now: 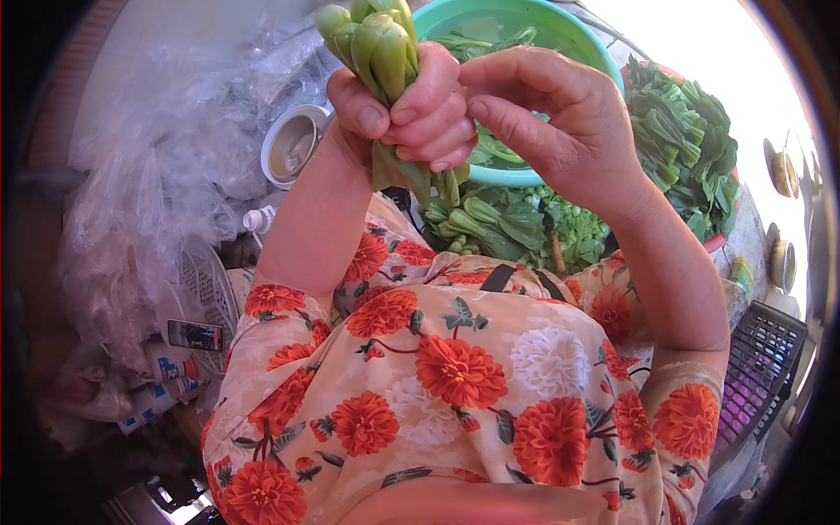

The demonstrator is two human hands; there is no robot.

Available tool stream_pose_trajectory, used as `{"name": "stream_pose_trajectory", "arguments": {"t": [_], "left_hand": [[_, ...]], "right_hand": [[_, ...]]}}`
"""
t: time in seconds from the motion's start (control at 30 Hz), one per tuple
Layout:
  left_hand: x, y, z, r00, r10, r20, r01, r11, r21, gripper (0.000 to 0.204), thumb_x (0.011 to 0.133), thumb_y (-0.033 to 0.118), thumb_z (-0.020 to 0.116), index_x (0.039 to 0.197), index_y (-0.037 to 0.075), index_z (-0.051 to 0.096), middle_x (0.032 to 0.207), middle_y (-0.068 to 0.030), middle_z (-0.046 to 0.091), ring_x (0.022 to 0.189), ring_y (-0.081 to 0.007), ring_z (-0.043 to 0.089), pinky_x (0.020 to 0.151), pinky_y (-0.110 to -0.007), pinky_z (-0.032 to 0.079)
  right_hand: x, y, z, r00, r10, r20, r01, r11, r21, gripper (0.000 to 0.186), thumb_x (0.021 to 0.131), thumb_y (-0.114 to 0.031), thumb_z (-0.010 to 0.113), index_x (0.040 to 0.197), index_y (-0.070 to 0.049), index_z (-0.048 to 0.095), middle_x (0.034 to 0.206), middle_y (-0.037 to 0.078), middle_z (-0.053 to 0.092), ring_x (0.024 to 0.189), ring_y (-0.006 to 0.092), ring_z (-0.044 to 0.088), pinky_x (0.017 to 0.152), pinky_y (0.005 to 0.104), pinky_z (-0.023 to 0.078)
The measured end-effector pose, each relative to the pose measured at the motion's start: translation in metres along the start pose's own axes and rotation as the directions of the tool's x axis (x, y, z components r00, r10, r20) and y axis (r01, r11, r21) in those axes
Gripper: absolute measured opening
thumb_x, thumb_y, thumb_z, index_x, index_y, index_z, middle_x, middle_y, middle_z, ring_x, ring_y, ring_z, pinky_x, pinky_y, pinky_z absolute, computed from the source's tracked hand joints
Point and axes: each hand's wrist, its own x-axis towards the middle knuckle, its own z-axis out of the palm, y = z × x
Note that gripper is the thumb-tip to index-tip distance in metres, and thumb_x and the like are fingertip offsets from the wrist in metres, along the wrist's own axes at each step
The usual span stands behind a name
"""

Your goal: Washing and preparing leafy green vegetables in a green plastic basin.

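My left hand (424, 114) is wrapped round a bunch of bok choy (385, 52), its pale green stalk ends pointing up and its leaves hanging below the fist. Close beside it, my right hand (560, 118) has bent fingers, with the thumb and forefinger apart and the fingertips near the left knuckles. I make out nothing between them. Behind the hands stands a green basin (573, 31) with water and leafy greens in it. More bok choy (490, 227) lies in front of the basin, just below my hands.
A heap of leafy greens (682, 140) fills the right, over a red rim (713, 243). Clear plastic bags (149, 201) crowd the left, near a white-rimmed bowl (293, 147), a grey perforated basket (208, 293) and a phone (194, 334). A black crate (761, 359) stands at lower right.
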Motion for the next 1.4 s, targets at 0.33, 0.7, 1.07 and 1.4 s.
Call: {"name": "stream_pose_trajectory", "arguments": {"t": [0.33,0.7,1.07,1.4], "left_hand": [[0.003,-0.022,0.006,0.539,0.023,-0.842,0.531,0.766,0.361,0.023,0.073,0.013,0.069,0.092,0.003,0.06,0.071,-0.0025,0.057,0.062,-0.0139,0.056,0.064,-0.029,0.047],[-0.042,-0.068,-0.022,0.586,-0.291,-0.756,0.487,0.873,0.042,0.047,0.085,0.027,0.066,0.122,0.0,0.055,0.108,-0.0132,0.064,0.093,-0.0179,0.064,0.082,-0.032,0.054],[-0.069,-0.081,-0.016,0.632,-0.399,-0.664,0.443,0.889,-0.112,0.048,0.086,0.028,0.067,0.122,0.0,0.052,0.105,-0.0199,0.065,0.087,-0.023,0.068,0.078,-0.035,0.058],[-0.073,-0.088,-0.014,0.636,-0.447,-0.629,0.487,0.865,-0.122,0.042,0.085,0.022,0.067,0.117,0.0,0.054,0.1,-0.0184,0.067,0.084,-0.0204,0.067,0.075,-0.032,0.057]], "right_hand": [[0.002,0.03,-0.017,0.96,0.278,-0.041,-0.278,0.96,0.011,0.054,0.081,-0.034,0.075,0.12,-0.001,0.058,0.094,0.008,0.068,0.085,0.0119,0.063,0.073,0.0269,0.051],[-0.021,0.08,-0.01,0.85,0.511,0.127,-0.518,0.855,0.028,0.039,0.087,-0.03,0.069,0.115,-0.005,0.062,0.078,-0.002,0.059,0.064,0.0035,0.049,0.053,0.0206,0.038],[-0.03,0.092,0.015,0.823,0.533,0.199,-0.554,0.83,0.07,0.039,0.086,-0.026,0.067,0.119,-0.006,0.061,0.078,-0.005,0.056,0.062,0.003,0.043,0.056,0.0184,0.034],[-0.029,0.083,0.024,0.833,0.478,0.279,-0.516,0.853,0.078,0.041,0.086,-0.016,0.063,0.125,-0.007,0.057,0.083,-0.003,0.059,0.067,0.0051,0.05,0.06,0.0193,0.041]]}}
